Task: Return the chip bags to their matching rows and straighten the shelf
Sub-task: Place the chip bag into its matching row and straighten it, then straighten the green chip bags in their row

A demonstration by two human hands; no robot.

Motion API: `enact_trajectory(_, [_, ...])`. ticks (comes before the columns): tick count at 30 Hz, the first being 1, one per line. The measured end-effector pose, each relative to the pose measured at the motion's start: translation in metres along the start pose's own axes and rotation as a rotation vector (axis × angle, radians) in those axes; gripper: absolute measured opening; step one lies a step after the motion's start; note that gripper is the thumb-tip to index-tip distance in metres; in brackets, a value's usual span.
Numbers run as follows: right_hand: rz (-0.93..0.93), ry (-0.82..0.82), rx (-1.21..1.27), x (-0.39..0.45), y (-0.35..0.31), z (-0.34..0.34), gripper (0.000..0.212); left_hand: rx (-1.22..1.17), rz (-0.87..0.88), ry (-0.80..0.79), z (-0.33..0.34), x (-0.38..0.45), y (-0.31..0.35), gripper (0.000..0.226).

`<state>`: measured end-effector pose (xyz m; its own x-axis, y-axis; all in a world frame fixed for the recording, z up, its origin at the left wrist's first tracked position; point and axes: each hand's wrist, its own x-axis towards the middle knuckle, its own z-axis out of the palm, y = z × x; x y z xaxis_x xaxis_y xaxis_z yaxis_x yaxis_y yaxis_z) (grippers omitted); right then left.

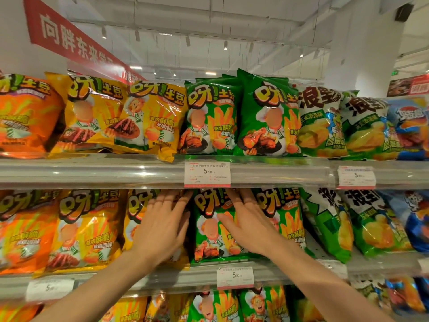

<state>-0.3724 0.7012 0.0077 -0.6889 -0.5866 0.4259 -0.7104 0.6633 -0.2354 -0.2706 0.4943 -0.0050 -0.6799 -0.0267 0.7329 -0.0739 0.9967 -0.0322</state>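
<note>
Both hands are flat on the middle shelf (162,278), either side of the green chip bag (212,225). Left hand (162,225) lies on the yellow bag (139,219) just left of it, right hand (249,225) on its right edge. Fingers spread apart, gripping nothing.

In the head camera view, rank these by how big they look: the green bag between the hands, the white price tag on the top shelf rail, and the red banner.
1. red banner, though it is cut off and farther away
2. green bag
3. white price tag
</note>
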Motion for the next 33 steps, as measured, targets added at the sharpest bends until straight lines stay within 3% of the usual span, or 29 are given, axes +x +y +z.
enact_trajectory(7, [-0.027, 0.079, -0.182, 0.01, -0.015, 0.045, 0.072, 0.085, -0.042, -0.141, 0.018, -0.01, -0.026, 0.061])
enact_trajectory(22, [-0.04, 0.131, -0.191, 0.014, -0.016, 0.051, 0.073, 0.08, -0.072, -0.15, 0.025, -0.009, -0.028, 0.061])
enact_trajectory(28, [-0.081, 0.123, -0.019, 0.004, 0.001, 0.022, 0.072, -0.098, -0.151, 0.026, 0.017, -0.001, 0.0, 0.052])
enact_trajectory(33, [-0.01, 0.245, -0.11, -0.018, 0.051, -0.018, 0.055, -0.328, -0.095, 0.123, 0.017, 0.014, 0.057, 0.034])
